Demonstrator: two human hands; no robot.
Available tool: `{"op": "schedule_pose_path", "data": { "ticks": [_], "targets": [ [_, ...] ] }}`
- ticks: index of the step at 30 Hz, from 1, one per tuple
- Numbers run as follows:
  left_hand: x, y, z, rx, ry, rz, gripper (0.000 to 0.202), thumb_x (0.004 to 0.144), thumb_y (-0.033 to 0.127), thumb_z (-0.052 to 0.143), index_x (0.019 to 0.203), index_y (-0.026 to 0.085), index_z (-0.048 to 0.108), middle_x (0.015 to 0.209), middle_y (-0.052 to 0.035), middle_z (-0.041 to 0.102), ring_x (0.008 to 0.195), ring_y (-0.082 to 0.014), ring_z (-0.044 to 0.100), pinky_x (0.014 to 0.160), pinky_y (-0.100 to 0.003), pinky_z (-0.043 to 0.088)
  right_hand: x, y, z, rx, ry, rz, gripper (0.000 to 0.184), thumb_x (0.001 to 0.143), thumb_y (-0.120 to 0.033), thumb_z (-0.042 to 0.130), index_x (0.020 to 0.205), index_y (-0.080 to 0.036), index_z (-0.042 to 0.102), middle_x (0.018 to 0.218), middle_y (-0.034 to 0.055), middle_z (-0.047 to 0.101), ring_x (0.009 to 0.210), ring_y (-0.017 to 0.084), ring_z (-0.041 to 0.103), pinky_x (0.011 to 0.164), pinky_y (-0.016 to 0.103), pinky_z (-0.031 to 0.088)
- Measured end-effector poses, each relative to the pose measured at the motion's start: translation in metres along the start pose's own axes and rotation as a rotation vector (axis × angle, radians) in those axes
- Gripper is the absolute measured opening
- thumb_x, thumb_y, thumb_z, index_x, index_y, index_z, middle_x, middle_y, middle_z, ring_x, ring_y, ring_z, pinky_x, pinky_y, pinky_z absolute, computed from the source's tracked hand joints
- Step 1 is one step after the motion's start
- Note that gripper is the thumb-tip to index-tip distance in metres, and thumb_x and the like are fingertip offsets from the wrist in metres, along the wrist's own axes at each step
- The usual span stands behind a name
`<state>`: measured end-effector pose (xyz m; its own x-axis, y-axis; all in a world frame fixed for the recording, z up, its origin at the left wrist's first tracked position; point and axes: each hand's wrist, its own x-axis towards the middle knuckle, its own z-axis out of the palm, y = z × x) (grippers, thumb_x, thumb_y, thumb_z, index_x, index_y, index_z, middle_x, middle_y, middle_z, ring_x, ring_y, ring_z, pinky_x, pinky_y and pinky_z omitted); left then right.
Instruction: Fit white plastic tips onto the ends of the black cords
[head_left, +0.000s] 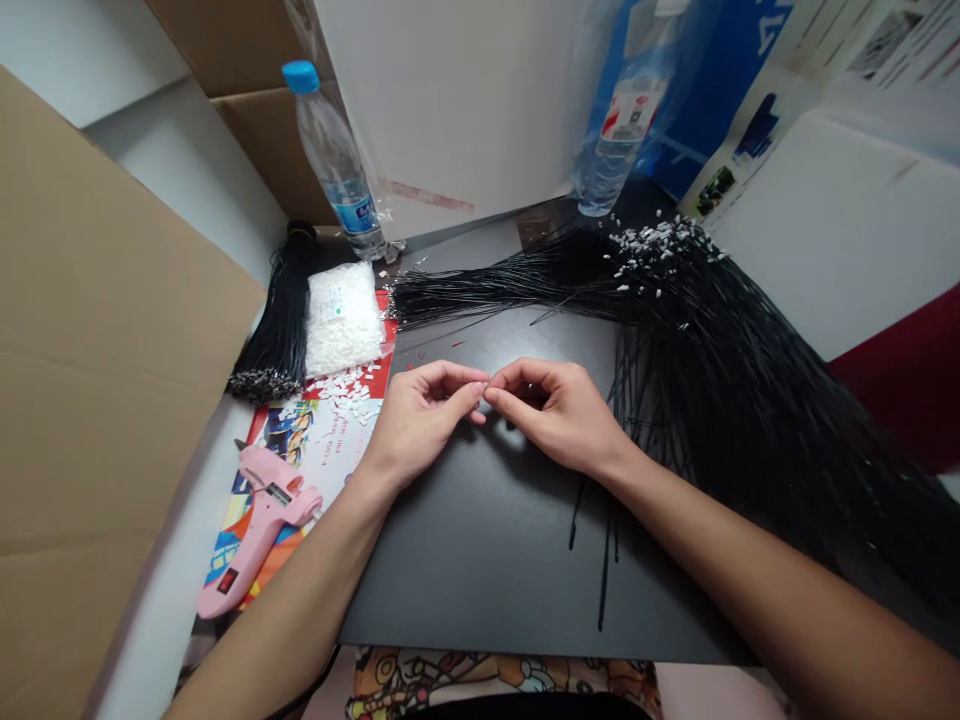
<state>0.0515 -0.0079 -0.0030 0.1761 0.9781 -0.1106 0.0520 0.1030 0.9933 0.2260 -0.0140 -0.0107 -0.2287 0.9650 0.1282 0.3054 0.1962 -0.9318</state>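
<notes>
My left hand (424, 425) and my right hand (551, 415) meet above a matte black board (480, 560), their fingertips pinching a small pale item (484, 392). The fingers hide most of it, so I cannot tell its exact form. A thin black cord may run from it. To the right, a large mass of thin black cords (720, 420) spreads across the board, with small white plastic pieces (660, 245) on their far ends. A few loose cords (596, 545) lie below my right hand.
A tied black cord bundle (281, 320), a clear bag of white pieces (345, 318), loose white pieces (341, 395) and a pink glue gun (259, 530) lie to the left on a printed sheet (315, 440). Water bottles (334, 155) and cardboard (97, 400) stand around.
</notes>
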Motion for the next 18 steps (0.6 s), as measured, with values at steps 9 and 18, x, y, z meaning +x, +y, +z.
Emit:
{"op": "schedule_pose_path", "data": {
  "ticks": [9, 18],
  "targets": [
    [0.0007, 0.0002, 0.0001, -0.07, -0.016, -0.034, 0.024, 0.073, 0.032, 0.083, 0.086, 0.014, 0.076, 0.079, -0.0043, 0.075, 0.062, -0.0124, 0.067, 0.063, -0.025, 0.053, -0.0005, -0.0015, -0.0013, -0.064, 0.031, -0.018, 0.012, 0.082, -0.026, 0.062, 0.076, -0.016, 0.065, 0.068, 0.0006, 0.066, 0.058, 0.01, 0.055, 0.055, 0.022, 0.042],
    [0.0014, -0.0061, 0.0047, -0.256, -0.04, -0.092, 0.028, 0.068, 0.03, 0.086, 0.087, 0.012, 0.076, 0.08, -0.0045, 0.076, 0.063, -0.0103, 0.067, 0.068, -0.024, 0.056, -0.0008, -0.0016, 0.0037, -0.057, 0.054, -0.05, 0.011, 0.081, -0.024, 0.059, 0.073, -0.016, 0.062, 0.066, -0.0001, 0.065, 0.059, 0.009, 0.056, 0.057, 0.021, 0.042]
  ]
}}
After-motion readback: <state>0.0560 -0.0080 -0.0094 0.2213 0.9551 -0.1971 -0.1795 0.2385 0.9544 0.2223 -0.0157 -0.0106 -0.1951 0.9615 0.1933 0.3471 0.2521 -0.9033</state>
